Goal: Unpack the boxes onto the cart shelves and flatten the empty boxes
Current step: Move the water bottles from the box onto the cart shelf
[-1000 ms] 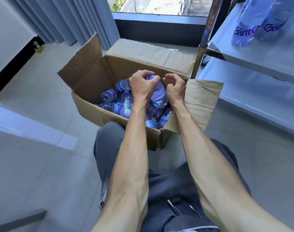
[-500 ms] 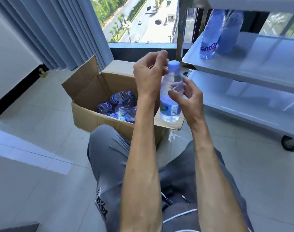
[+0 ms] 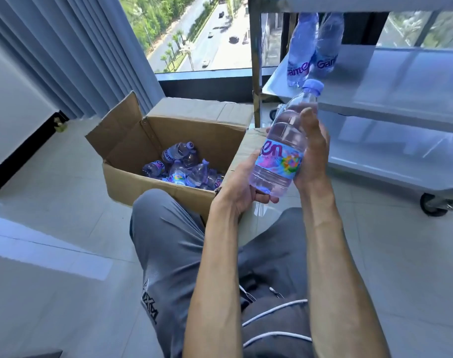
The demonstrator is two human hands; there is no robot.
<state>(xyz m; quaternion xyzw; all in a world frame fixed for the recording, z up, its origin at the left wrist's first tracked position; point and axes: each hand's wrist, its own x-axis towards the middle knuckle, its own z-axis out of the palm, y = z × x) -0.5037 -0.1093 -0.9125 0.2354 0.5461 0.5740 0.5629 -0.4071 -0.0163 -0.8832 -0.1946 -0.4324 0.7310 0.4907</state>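
A clear water bottle [image 3: 282, 151] with a blue cap and colourful label is held tilted in front of me, cap pointing toward the cart. My left hand [image 3: 239, 187] cups its base from below and the left. My right hand [image 3: 312, 153] grips its right side, fingers along the body. The open cardboard box [image 3: 132, 177] stands on the floor ahead, with several more bottles [image 3: 184, 169] lying inside. Two bottles [image 3: 313, 50] stand on the grey cart's middle shelf [image 3: 401, 81].
The cart's lower shelf [image 3: 390, 151] lies just right of the box, with a caster wheel [image 3: 433, 204] at the right. Grey curtains [image 3: 73, 47] and a window sit behind the box. My knees frame the box's near side.
The bottle was lifted out of the box and brought up and right toward the cart. My left hand shifted from the cap down to the base, and the bottle tilted from upright.
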